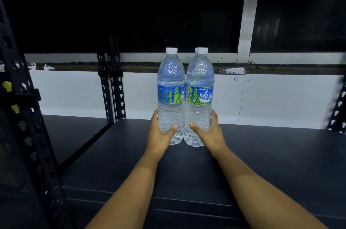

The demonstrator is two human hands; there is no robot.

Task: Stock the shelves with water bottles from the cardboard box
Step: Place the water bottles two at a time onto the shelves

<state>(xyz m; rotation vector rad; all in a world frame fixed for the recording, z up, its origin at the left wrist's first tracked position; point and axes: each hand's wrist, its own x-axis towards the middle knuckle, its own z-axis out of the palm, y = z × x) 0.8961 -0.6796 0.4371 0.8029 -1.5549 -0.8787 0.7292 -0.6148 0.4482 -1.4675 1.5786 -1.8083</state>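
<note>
Clear bottles [171, 95] side by side, upright, fingers [155, 116] curled round each, dark shelf [262, 153]

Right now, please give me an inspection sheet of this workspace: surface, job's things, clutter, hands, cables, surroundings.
Surface: dark shelf, bare apart from the two bottles.
Job's things: left bottle and right bottle, upright, side by side and touching, white caps on, blue-green labels; whether their bases rest on the shelf cannot be told. No box in view.
Clutter: nothing seen.
Hands: left hand grips the left bottle low down; right hand grips the right bottle low down.
Cables: nothing seen.
Surroundings: black slotted uprights, white back panel, dark space above.
</note>
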